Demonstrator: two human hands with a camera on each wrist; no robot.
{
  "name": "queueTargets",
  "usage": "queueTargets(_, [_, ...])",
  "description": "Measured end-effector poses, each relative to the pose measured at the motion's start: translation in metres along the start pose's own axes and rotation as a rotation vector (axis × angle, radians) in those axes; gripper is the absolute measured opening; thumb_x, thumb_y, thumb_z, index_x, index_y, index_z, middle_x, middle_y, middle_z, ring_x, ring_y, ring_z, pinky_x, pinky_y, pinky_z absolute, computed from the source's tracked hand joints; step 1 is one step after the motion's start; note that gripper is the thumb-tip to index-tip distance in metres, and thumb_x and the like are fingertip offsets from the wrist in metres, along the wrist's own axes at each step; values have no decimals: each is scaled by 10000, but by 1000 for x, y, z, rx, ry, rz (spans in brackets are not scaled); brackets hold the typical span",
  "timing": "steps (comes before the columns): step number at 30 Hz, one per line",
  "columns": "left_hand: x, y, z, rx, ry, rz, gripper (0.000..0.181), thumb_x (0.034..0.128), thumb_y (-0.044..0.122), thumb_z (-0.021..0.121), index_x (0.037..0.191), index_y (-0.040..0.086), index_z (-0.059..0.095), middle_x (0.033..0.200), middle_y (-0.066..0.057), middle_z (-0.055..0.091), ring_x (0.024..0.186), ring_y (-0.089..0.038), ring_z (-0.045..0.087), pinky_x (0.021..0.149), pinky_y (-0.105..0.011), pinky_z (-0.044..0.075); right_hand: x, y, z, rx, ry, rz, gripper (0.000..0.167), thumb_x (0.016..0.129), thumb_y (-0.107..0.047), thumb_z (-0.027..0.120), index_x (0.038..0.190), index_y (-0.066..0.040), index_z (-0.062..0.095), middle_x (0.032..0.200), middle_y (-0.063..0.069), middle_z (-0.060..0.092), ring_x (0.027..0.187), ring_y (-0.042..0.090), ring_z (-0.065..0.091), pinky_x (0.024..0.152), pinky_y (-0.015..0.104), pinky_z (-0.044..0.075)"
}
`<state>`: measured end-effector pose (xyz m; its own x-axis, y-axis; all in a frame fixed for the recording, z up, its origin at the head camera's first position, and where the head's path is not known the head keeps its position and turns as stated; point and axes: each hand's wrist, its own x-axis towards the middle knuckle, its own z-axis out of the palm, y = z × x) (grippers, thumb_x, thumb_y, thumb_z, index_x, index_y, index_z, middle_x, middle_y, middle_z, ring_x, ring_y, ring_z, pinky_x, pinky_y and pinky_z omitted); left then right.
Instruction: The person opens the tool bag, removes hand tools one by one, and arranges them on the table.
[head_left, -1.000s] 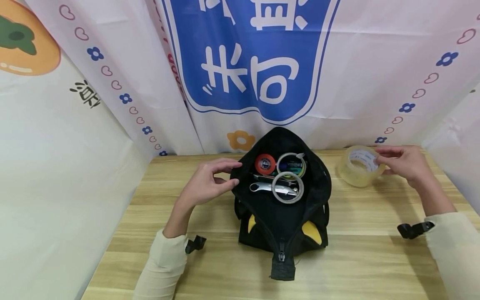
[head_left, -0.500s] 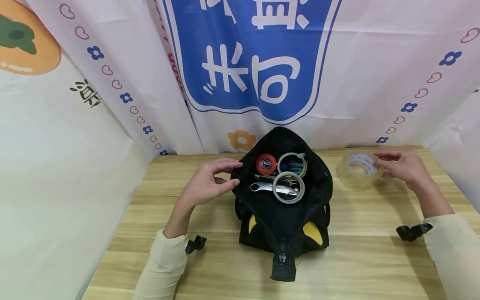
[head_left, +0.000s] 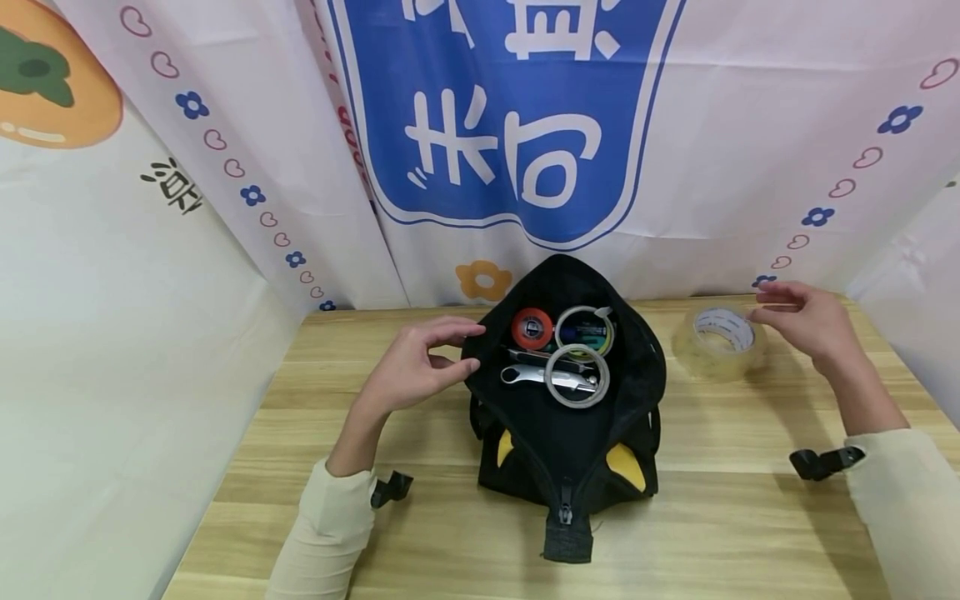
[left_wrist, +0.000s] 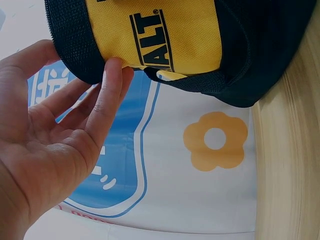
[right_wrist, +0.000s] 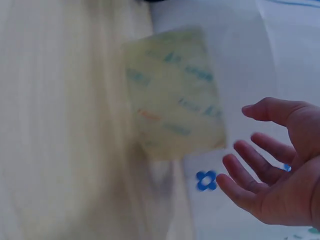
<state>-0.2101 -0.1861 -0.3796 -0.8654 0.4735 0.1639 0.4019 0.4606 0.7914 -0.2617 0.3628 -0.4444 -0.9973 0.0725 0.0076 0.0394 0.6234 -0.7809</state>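
Observation:
My left hand [head_left: 420,362] pinches the left rim of a black and yellow tool bag [head_left: 525,454], which stands unzipped in the middle of the table. In the left wrist view that hand [left_wrist: 60,125] has its fingers on the outside, by the yellow panel [left_wrist: 175,35], and the thumb partly hidden behind the black edge. A wide roll of clear packing tape [head_left: 705,358] lies on the table to the right. Beside it, apart from it, my right hand [head_left: 810,329] holds nothing. The right wrist view has this hand [right_wrist: 280,165] with loosely bent fingers away from the roll [right_wrist: 175,95].
Inside the bag lie a red tape roll [head_left: 532,329], two thin tape rings, one in front [head_left: 553,392], and a silver utility knife [head_left: 525,374]. Some dark items beneath are unclear. A printed cloth [head_left: 712,167] hangs along the wooden table's [head_left: 420,525] back edge.
My right hand has let go of the packing tape and drawn slightly back from it. The roll has settled in place. My left hand stays on the bag's rim.

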Motion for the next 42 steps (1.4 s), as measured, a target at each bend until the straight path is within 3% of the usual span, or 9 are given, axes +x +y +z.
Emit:
queueTargets(7, [0, 0, 0, -6, 2, 1, 428, 967, 101, 787, 1386, 50, 715, 1465, -122, 671, 1226, -322, 692, 878, -294, 673, -5, -35, 1, 41, 54, -64, 746, 997, -338, 786, 1589, -9, 473, 1198, -261, 553, 1016, -156, 513, 786, -25, 460])
queueTargets(11, [0, 0, 0, -5, 1, 2, 429, 967, 106, 789, 1386, 53, 715, 1464, -122, 671, 1223, -322, 695, 879, -296, 673, -9, -56, 3, 60, 59, -142, 701, 990, -303, 801, 1571, -35, 516, 1204, -287, 558, 1042, -149, 543, 819, -27, 469])
queueTargets(15, [0, 0, 0, -6, 0, 1, 430, 968, 106, 789, 1388, 53, 714, 1463, -122, 670, 1224, -323, 694, 878, -293, 673, -12, -74, 7, 84, 50, -197, 663, 979, -259, 816, 1547, -43, 549, 1261, -217, 605, 1064, -145, 568, 864, -31, 480])
queueTargets(18, [0, 1, 0, -9, 0, -1, 430, 966, 105, 789, 1387, 52, 714, 1462, -122, 670, 1223, -322, 693, 877, -290, 673, -13, -89, 10, 112, 19, -222, 650, 972, -229, 823, 1538, -50, 559, 1323, -141, 624, 1103, -135, 582, 895, -18, 495])
queueTargets(22, [0, 1, 1, -10, 1, 2, 428, 964, 101, 790, 1383, 50, 716, 1457, -122, 674, 1220, -322, 695, 873, -289, 673, -15, -109, 16, 151, -30, -271, 610, 960, -186, 834, 1504, -53, 593, 1330, -133, 646, 1128, -114, 618, 934, 14, 517])
queueTargets(36, [0, 1, 1, -18, -1, 2, 426, 966, 96, 786, 1384, 53, 716, 1460, -119, 671, 1218, -316, 700, 875, -291, 673, -20, -166, 43, 132, -180, -455, 508, 904, -55, 862, 1387, -85, 709, 1397, 82, 690, 1167, -84, 649, 987, 73, 543])
queueTargets(39, [0, 1, 1, -18, -1, 4, 427, 966, 95, 785, 1384, 51, 715, 1461, -120, 671, 1219, -317, 699, 876, -291, 673, -20, -175, 49, 109, -209, -478, 511, 900, -59, 866, 1385, -99, 711, 1406, 106, 696, 1208, 2, 672, 1002, 78, 538])
queueTargets(42, [0, 1, 1, -20, -1, 5, 428, 966, 97, 785, 1386, 49, 713, 1465, -121, 669, 1224, -320, 698, 881, -295, 673, -19, -183, 56, 88, -241, -489, 514, 908, -91, 867, 1396, -104, 704, 1415, 114, 698, 1274, 170, 686, 1029, 111, 547])
